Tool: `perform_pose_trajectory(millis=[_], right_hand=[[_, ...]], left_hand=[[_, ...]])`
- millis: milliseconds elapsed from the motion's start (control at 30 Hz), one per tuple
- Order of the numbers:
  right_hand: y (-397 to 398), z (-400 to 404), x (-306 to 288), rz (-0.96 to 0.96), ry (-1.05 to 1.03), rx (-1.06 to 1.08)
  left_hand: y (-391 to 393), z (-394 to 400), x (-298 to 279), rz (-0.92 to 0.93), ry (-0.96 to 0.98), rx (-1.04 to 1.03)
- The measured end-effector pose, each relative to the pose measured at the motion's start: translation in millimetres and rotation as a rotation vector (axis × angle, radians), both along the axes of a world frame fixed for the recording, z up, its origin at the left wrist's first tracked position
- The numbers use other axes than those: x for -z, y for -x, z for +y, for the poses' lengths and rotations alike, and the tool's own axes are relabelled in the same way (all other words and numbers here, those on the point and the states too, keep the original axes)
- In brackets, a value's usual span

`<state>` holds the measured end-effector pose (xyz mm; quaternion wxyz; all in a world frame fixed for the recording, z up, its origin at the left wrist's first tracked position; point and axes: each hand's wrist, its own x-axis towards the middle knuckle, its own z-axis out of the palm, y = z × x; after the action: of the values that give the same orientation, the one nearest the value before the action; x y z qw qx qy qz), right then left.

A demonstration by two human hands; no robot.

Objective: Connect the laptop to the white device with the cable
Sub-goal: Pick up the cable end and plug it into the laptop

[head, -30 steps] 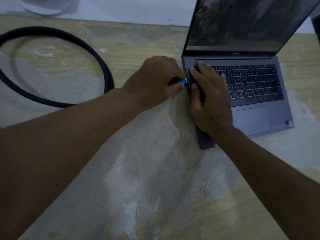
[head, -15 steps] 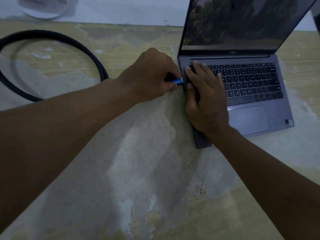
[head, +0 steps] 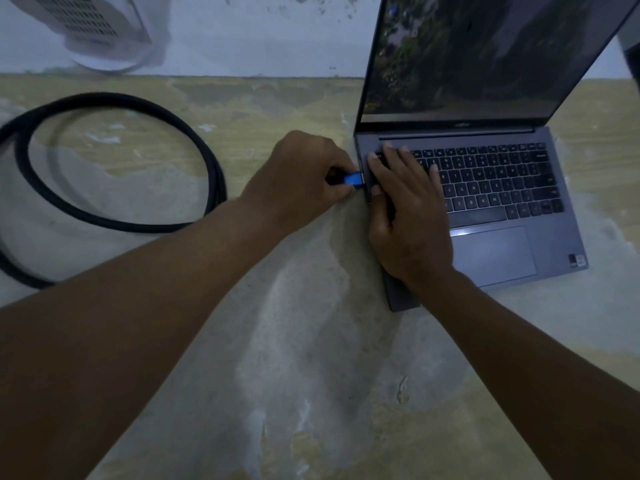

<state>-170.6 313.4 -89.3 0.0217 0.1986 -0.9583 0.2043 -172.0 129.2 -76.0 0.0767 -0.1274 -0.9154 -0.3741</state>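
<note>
Laptop (head: 491, 216) sits open on the worn tabletop (head: 277, 341), right hand (head: 405, 216) pressed flat on its left keyboard edge, closed on nothing; left hand (head: 304, 178) pinches the cable's blue plug (head: 353, 178) right at the laptop's left side, seating depth not visible. Judgement: push the plug straight and level into the port while the right hand braces the chassis against sliding. Black cable (head: 114, 161) lies looped to the left, with slack, white device (head: 100, 29) well apart at the wall.
</note>
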Motion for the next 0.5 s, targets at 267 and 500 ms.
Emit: perform_pose_trajectory(millis=[267, 500], right_hand=[[-0.4, 0.7, 2.4, 0.009, 0.001, -0.004], [-0.4, 0.0, 2.3, 0.017, -0.009, -0.001]], left_hand=[[11.3, -8.0, -4.9, -0.111, 0.086, 0.074], [13.2, -2.2, -6.4, -0.127, 0.106, 0.048]])
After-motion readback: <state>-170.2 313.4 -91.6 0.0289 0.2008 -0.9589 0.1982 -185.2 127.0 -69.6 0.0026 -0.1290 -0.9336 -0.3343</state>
